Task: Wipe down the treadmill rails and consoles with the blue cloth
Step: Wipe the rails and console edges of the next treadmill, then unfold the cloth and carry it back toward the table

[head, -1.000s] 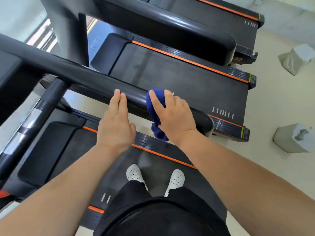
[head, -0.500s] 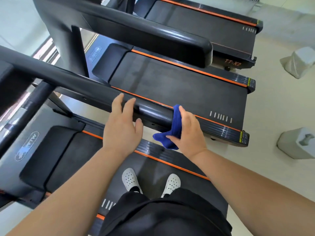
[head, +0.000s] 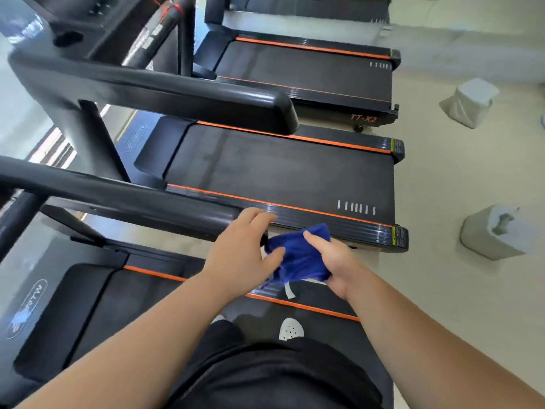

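Far left, the console (head: 88, 22) up top sits with no cloth near it, so that looks like work left. The near rail (head: 124, 199) runs in to its rounded end, where the left hand (head: 239, 255) reaches, fingers (head: 259, 216) loosely curled, thumb pinching the blue cloth (head: 298, 258). The right hand (head: 336, 261) clamps its other side, off the rail. Mid-task, I'd judge: regrouping, neighbouring rail (head: 177, 87) waiting.

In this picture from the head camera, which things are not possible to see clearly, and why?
- End of the nearest rail: hidden behind the left hand.
- Console: blurred and cut by the top edge.
- Left shoe: mostly covered by the black shorts.
- White tag on the blue cloth: too small to read.
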